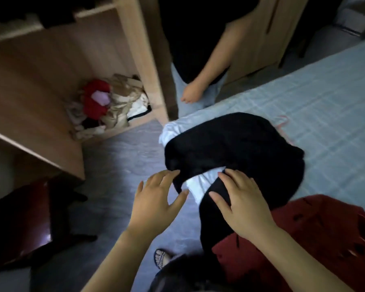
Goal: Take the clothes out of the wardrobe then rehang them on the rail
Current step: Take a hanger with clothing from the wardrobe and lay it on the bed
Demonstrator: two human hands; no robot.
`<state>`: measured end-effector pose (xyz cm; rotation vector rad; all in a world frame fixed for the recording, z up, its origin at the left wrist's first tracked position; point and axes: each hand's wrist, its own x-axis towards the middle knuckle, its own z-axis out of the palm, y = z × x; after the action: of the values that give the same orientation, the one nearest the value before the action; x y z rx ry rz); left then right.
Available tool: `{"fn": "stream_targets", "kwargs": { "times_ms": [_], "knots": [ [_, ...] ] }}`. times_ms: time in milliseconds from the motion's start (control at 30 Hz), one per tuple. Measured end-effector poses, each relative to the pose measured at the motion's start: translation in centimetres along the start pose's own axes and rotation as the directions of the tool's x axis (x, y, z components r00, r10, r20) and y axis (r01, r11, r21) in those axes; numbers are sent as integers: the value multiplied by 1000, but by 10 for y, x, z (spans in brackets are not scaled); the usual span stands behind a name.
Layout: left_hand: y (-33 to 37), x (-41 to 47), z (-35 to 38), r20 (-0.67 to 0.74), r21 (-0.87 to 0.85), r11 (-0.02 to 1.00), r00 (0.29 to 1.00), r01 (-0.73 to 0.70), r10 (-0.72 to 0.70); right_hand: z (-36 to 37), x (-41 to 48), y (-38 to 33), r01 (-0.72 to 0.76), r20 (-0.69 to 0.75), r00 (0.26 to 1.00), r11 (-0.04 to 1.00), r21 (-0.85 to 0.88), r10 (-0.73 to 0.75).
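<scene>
Our left hand (156,199) hangs over the floor with fingers straight and spread, its fingertips just reaching the near edge of the black garment (230,144), which lies heaped on the corner of the bed (325,102). Our right hand (240,205) lies flat on that same garment, fingers likewise apart and gripping nothing, their tips beside the strip of white cloth (200,184) showing between the two hands. A red garment (303,239) lies just beside our right wrist.
</scene>
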<state>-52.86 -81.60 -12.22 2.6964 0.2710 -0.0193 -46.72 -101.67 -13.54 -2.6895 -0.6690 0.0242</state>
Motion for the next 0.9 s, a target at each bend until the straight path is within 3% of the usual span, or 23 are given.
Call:
{"fn": "stream_targets", "kwargs": {
  "times_ms": [267, 500, 700, 900],
  "knots": [
    [-179, 14, -110, -240, -8, 981, 952, 196, -192, 58, 145, -194, 318, -20, 948, 944, 87, -318],
    [-277, 55, -181, -318, -18, 949, 898, 315, -304, 90, 249, -306, 499, -23, 866, 857, 131, -500],
    [-354, 168, -264, -411, 85, 942, 873, 324, -263, 91, 402, -382, 622, -160, 782, 773, 128, -603],
    [-418, 315, -394, -552, 186, 913, 807, 364, -209, 41, 593, -478, 716, -266, 690, 689, 114, -673]
  ]
}}
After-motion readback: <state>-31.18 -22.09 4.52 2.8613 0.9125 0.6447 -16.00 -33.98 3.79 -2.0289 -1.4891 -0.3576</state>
